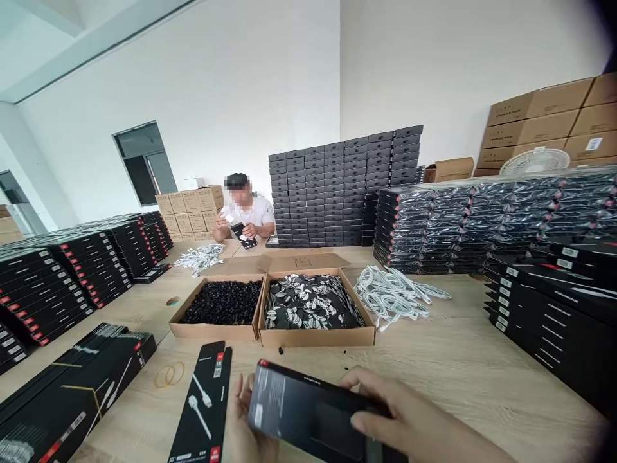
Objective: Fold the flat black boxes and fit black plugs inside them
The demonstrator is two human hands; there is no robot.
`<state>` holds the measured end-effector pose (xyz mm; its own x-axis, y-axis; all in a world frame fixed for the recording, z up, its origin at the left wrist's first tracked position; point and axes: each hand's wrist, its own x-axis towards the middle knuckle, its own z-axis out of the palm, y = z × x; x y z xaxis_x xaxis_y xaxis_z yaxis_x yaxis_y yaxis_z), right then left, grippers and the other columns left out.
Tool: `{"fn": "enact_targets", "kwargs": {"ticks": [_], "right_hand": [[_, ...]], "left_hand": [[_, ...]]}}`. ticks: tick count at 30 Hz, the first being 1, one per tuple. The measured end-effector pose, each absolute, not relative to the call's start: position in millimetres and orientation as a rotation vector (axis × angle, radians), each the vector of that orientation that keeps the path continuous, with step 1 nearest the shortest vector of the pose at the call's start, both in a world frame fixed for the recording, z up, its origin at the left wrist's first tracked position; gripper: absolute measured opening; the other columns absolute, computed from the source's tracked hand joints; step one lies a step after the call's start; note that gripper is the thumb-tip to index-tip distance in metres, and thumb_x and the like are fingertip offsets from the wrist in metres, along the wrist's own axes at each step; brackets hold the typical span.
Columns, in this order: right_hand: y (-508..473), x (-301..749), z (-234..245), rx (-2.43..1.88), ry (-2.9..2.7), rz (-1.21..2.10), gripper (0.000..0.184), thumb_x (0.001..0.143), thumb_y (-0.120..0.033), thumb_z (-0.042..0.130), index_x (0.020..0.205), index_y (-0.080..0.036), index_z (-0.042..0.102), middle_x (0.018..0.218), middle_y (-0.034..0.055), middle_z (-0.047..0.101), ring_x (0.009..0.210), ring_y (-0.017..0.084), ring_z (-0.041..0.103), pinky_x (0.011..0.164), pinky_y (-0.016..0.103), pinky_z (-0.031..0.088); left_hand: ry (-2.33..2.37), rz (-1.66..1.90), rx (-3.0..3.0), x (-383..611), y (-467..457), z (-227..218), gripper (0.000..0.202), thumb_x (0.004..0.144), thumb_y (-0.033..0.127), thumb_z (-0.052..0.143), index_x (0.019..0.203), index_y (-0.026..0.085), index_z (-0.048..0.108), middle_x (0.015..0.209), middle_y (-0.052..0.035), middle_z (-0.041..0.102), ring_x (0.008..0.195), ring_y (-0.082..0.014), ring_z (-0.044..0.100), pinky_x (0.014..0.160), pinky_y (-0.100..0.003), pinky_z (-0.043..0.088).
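over the near table (463, 366), black box (289, 405) tilted between both hands; left hand (244, 424) cups one end, right hand (399, 409) clasps the other; step looks like readying it; next move likely needs left support, nimble right fingertips.

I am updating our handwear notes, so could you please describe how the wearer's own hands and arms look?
Both the left hand and the right hand are bare, without gloves. The right forearm shows no sleeve, watch or bracelet. No ring is visible, and the left forearm cannot be made out.
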<state>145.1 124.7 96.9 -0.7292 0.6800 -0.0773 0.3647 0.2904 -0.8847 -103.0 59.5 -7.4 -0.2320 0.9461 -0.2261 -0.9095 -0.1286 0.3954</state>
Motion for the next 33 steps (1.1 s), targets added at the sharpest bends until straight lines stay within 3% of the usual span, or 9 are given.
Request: {"fn": "enact_targets", "kwargs": {"ticks": [3, 7, 9, 13, 17, 22, 26, 29, 33], "right_hand": [[129, 157, 113, -0.911, -2.313, 1.496, 0.033, 0.081, -0.045, 0.067, 0.108, -0.027, 0.073, 0.109, 0.0047, 0.071, 0.103, 0.028, 0.063, 0.090, 0.036, 0.048], [116, 144, 116, -0.814, -2.396, 1.541, 0.046, 0.066, -0.038, 0.082, 0.109, -0.027, 0.072, 0.103, 0.0024, 0.069, 0.097, 0.026, 0.063, 0.083, 0.032, 0.048], [113, 136, 112, -0.799, -2.296, 1.539, 0.058, 0.068, -0.042, 0.080, 0.122, -0.027, 0.064, 0.109, 0.0032, 0.066, 0.101, 0.025, 0.060, 0.084, 0.032, 0.048], [119, 136, 106, -0.800, -2.053, 1.606, 0.044, 0.088, -0.049, 0.058, 0.124, -0.023, 0.059, 0.104, 0.0038, 0.063, 0.092, 0.018, 0.058, 0.082, 0.031, 0.046], [126, 138, 102, -0.766, -1.903, 1.885, 0.043, 0.083, -0.045, 0.068, 0.117, -0.020, 0.060, 0.092, 0.0012, 0.063, 0.083, 0.016, 0.059, 0.076, 0.029, 0.044], [127, 132, 96, -0.810, -1.668, 2.041, 0.038, 0.077, -0.041, 0.075, 0.106, -0.020, 0.063, 0.093, 0.0007, 0.065, 0.084, 0.015, 0.059, 0.077, 0.027, 0.042], [129, 129, 89, -0.861, -1.536, 2.136, 0.042, 0.074, -0.044, 0.076, 0.105, -0.020, 0.062, 0.090, 0.0004, 0.064, 0.081, 0.015, 0.059, 0.074, 0.027, 0.042], [129, 126, 86, -0.901, -1.718, 1.791, 0.038, 0.076, -0.045, 0.074, 0.103, -0.022, 0.058, 0.092, 0.0000, 0.062, 0.085, 0.017, 0.057, 0.076, 0.029, 0.043], [124, 125, 88, -0.921, -2.173, 0.957, 0.019, 0.077, -0.027, 0.076, 0.083, -0.024, 0.058, 0.102, 0.0008, 0.058, 0.104, 0.022, 0.052, 0.092, 0.037, 0.040]], "left_hand": [[0.413, 1.279, 0.376, -83, 50, 9, 0.044, 0.084, 0.055, 0.056, 0.072, 0.015, 0.071, 0.087, -0.0096, 0.076, 0.087, -0.0233, 0.070, 0.093, -0.035, 0.045], [0.435, 0.830, 0.680, -52, 25, 23, 0.057, 0.078, 0.051, 0.063, 0.115, 0.007, 0.066, 0.104, -0.0173, 0.074, 0.098, -0.0329, 0.068, 0.096, -0.043, 0.042], [0.455, 0.778, 0.662, -48, 16, 24, 0.057, 0.074, 0.039, 0.067, 0.122, 0.007, 0.062, 0.108, -0.0181, 0.073, 0.095, -0.0325, 0.069, 0.089, -0.042, 0.046], [0.508, 0.794, 0.613, -56, 12, 21, 0.060, 0.075, 0.035, 0.062, 0.125, 0.001, 0.059, 0.104, -0.0213, 0.074, 0.085, -0.0272, 0.070, 0.074, -0.034, 0.050], [0.456, 0.806, 0.638, -59, 14, 24, 0.063, 0.074, 0.037, 0.067, 0.125, 0.000, 0.060, 0.106, -0.0228, 0.073, 0.092, -0.0264, 0.070, 0.076, -0.029, 0.049], [0.409, 0.850, 0.568, -53, 17, 20, 0.061, 0.075, 0.041, 0.069, 0.127, 0.009, 0.059, 0.116, -0.0203, 0.069, 0.104, -0.0345, 0.066, 0.079, -0.041, 0.053], [0.388, 0.846, 0.571, -53, 20, 10, 0.063, 0.076, 0.048, 0.068, 0.125, 0.009, 0.060, 0.106, -0.0196, 0.072, 0.093, -0.0345, 0.069, 0.077, -0.043, 0.052], [0.408, 0.856, 0.519, -55, 20, 8, 0.060, 0.081, 0.052, 0.061, 0.125, 0.011, 0.059, 0.107, -0.0179, 0.073, 0.083, -0.0299, 0.072, 0.084, -0.045, 0.049], [0.427, 0.875, 0.446, -56, 18, 10, 0.057, 0.087, 0.051, 0.054, 0.128, 0.011, 0.057, 0.109, -0.0166, 0.072, 0.088, -0.0293, 0.071, 0.092, -0.046, 0.045]]}}
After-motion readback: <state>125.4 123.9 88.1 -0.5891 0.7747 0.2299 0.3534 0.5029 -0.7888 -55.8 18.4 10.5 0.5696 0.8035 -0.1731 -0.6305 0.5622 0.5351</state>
